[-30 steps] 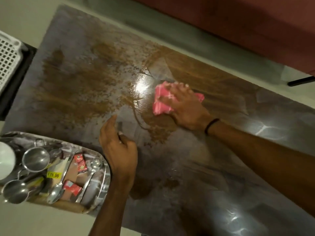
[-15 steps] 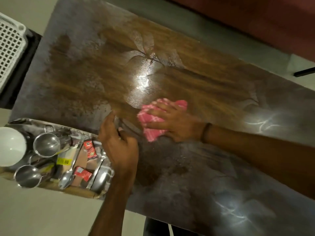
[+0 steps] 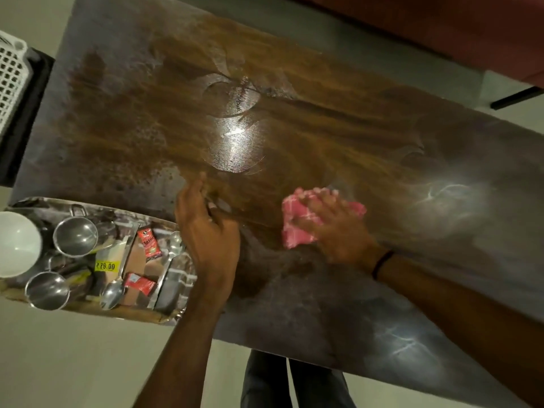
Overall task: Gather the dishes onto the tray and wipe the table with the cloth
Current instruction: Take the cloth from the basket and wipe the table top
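My right hand presses flat on a pink cloth on the dark table, near the table's front middle. Brown smears cover much of the tabletop. My left hand rests on the table just right of the steel tray, fingers loosely curled, holding nothing I can see. The tray sits at the table's left front corner and holds two steel cups, a white bowl, a spoon, red sachets and a flat steel piece.
A white plastic crate stands beyond the table's left end. A dark red sofa runs along the far side. My legs show under the near edge. Light glare marks the tabletop's middle and right.
My right hand has dragged the pink cloth toward me and then to the right, spreading the brown smear. My left hand stayed by the tray.
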